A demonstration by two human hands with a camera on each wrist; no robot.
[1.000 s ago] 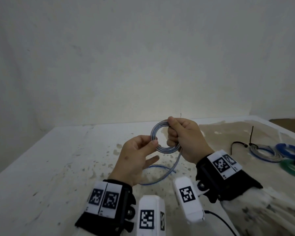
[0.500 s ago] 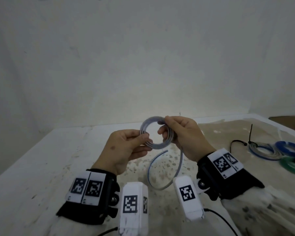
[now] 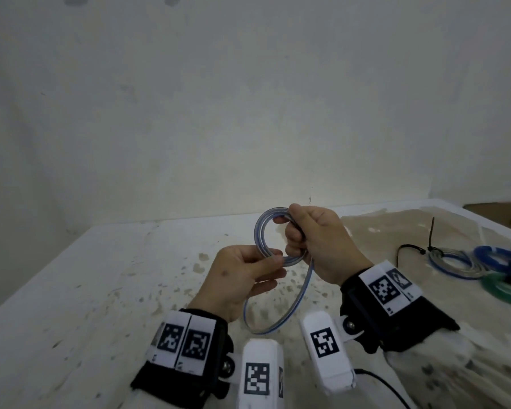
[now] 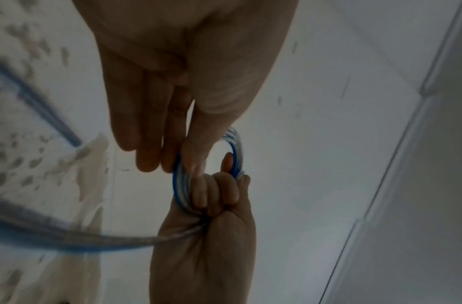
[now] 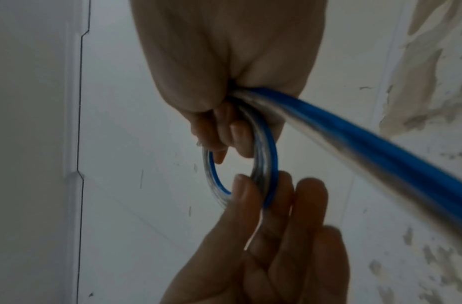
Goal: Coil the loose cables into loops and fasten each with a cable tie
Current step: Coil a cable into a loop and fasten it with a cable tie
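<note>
Coil of clear blue-striped flat cable (image 3: 267, 240), mid-winding: right hand (image 3: 316, 243) fisted round its far side, left hand (image 3: 242, 278) pinching the near edge between thumb and fingers to keep loops stacked.

My left hand (image 3: 242, 278) pinches cable coil (image 3: 266, 231) with thumb and forefinger — right hand (image 3: 316, 240) fisted round it, both raised.

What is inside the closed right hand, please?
The right hand grips the cable coil, its tail leaving below. How the strands lie within the fist is covered.
</note>
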